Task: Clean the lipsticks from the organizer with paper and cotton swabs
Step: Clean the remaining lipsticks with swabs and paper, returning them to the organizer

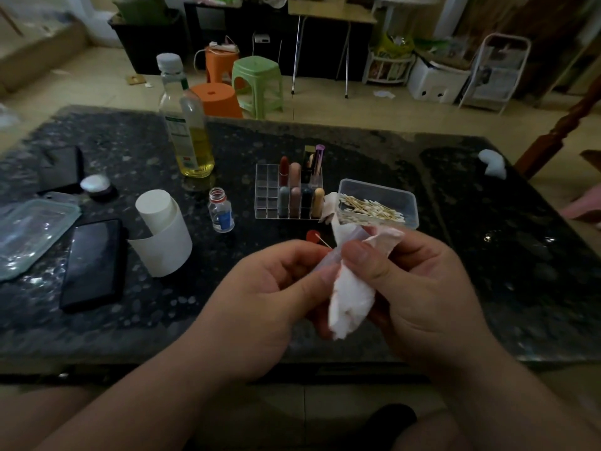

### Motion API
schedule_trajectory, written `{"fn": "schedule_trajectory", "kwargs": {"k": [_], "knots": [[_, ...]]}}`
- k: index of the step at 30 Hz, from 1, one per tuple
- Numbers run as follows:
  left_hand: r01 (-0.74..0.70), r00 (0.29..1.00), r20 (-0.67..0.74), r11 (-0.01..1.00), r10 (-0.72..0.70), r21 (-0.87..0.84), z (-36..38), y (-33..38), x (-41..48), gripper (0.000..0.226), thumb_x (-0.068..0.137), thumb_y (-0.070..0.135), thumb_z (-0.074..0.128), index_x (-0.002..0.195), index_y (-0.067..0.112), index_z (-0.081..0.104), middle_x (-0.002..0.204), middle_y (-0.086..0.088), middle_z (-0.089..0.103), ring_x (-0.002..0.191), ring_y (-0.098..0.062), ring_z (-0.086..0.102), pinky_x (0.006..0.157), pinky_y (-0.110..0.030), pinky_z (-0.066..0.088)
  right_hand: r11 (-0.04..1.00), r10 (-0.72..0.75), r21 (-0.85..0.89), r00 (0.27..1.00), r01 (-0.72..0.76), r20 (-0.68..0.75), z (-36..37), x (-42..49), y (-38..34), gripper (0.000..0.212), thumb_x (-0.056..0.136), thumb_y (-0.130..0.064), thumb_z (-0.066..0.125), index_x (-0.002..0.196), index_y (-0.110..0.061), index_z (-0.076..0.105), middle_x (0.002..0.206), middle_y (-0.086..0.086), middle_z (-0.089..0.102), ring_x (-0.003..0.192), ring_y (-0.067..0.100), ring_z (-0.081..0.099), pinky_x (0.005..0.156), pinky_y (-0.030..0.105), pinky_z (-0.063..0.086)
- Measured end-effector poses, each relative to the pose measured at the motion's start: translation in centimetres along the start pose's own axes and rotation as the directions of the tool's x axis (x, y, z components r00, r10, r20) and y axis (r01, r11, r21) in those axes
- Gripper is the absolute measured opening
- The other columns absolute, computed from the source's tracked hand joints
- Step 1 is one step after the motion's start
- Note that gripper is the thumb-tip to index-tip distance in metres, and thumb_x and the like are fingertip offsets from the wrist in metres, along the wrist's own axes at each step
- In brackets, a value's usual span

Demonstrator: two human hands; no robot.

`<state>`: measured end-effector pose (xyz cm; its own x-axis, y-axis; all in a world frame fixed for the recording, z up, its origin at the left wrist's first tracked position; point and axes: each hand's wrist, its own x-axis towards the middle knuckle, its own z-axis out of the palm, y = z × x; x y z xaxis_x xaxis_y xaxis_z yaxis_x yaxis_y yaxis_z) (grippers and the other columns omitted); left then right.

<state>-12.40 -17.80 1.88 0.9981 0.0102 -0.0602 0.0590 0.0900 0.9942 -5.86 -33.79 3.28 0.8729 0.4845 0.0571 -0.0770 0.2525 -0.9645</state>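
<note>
Left hand [260,289], right hand [426,288] and forearms [156,408] are bare.

Dim room, pale tiled floor [325,102], orange stool [216,99] and green stool [257,83] beyond a dark speckled table [487,255].

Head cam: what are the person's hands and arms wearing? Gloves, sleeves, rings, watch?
Nothing worn that shows. The left hand and right hand are bare: no gloves, no rings visible. The forearms are uncovered down to the frame edge, with no sleeve, watch or bracelet in view. The right thumbnail looks short and unpainted.
</note>
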Motion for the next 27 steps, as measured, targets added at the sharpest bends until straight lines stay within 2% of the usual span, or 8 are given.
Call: {"fn": "schedule_trajectory", "kwargs": {"k": [5,9,12,14,18,20,23,27], "knots": [[0.205,0.976,0.126,0.937,-0.176,-0.283,0.0,0.5,0.2,0.053,0.096,0.048,0.052,0.085,-0.002,0.067,0.064,-0.017,0.058,0.046,-0.019,0.048,0.048,-0.028,0.045,0.999,0.02,-0.029,0.994,-0.017,0.107,-0.3,-0.2,0.1,0.021,0.082,-0.022,0.074,0.095,-0.006,0.073,0.082,0.023,0.073,0.071,0.035,0.073,0.066,0.048,0.059],[0.125,0.992,0.051,0.954,-0.116,-0.271,0.0,0.0,0.3,0.041,0.084,0.046,0.071,0.104,0.011,0.072,0.102,-0.032,0.066,0.086,-0.038,0.06,0.076,-0.05,0.048,0.999,-0.006,-0.034,1.0,0.006,0.006,-0.4,0.0,-0.1,0.016,0.075,-0.025,0.083,0.088,-0.015,0.079,0.089,0.016,0.076,0.081,0.032,0.076,0.068,0.045,0.062],[0.018,1.0,0.001,0.986,-0.018,-0.164,0.0,-0.3,0.2,0.026,0.082,0.033,0.077,0.104,0.021,0.071,0.099,-0.015,0.075,0.081,-0.028,0.067,0.066,-0.032,0.057,0.993,-0.055,-0.105,0.998,0.051,-0.037,-0.6,0.1,-0.4,0.027,0.07,-0.04,0.08,0.086,-0.02,0.079,0.091,0.018,0.076,0.086,0.054,0.068,0.07,0.079,0.049],[0.032,0.999,-0.004,0.983,-0.034,-0.182,0.1,-0.3,0.2,0.022,0.085,0.033,0.069,0.101,0.018,0.073,0.093,-0.018,0.072,0.073,-0.028,0.062,0.058,-0.026,0.053,0.992,-0.049,-0.116,0.998,0.044,-0.046,-0.9,0.0,-0.5,0.022,0.069,-0.039,0.08,0.084,-0.022,0.079,0.09,0.018,0.076,0.084,0.063,0.06,0.068,0.085,0.042],[0.096,0.995,0.054,0.941,-0.083,-0.325,-0.1,-0.4,0.1,0.04,0.098,0.041,0.055,0.102,0.004,0.07,0.079,-0.016,0.061,0.06,-0.02,0.052,0.058,-0.031,0.045,0.992,0.011,-0.123,0.999,-0.007,0.033,-1.8,0.2,-0.9,0.023,0.072,-0.035,0.083,0.088,-0.019,0.078,0.083,0.013,0.075,0.065,0.037,0.064,0.052,0.047,0.051],[0.108,0.994,0.076,0.906,-0.084,-0.408,0.0,-0.3,0.1,0.037,0.097,0.041,0.052,0.093,0.01,0.072,0.073,-0.01,0.058,0.057,-0.017,0.049,0.056,-0.032,0.044,0.995,0.037,-0.093,0.999,-0.036,0.016,-2.4,0.4,-1.1,0.025,0.068,-0.036,0.084,0.086,-0.019,0.078,0.086,0.014,0.074,0.073,0.038,0.064,0.057,0.052,0.052],[0.134,0.991,0.053,0.863,-0.124,-0.486,0.0,-0.2,0.3,0.036,0.099,0.042,0.053,0.091,0.015,0.075,0.07,-0.006,0.056,0.054,-0.014,0.048,0.052,-0.03,0.045,0.997,0.076,0.01,0.997,-0.076,0.019,-2.9,0.7,-1.4,0.025,0.065,-0.033,0.083,0.084,-0.018,0.078,0.091,0.013,0.074,0.081,0.03,0.069,0.065,0.04,0.057],[0.097,0.992,-0.026,0.886,-0.122,-0.454,-0.3,-0.9,0.5,0.035,0.092,0.045,0.056,0.093,0.019,0.079,0.082,-0.005,0.065,0.071,-0.015,0.059,0.064,-0.032,0.05,0.968,0.197,0.162,0.98,-0.192,-0.016,-2.6,1.1,-1.6,0.023,0.078,-0.018,0.061,0.091,-0.013,0.079,0.101,0.014,0.077,0.088,0.027,0.076,0.066,0.035,0.062]]}}
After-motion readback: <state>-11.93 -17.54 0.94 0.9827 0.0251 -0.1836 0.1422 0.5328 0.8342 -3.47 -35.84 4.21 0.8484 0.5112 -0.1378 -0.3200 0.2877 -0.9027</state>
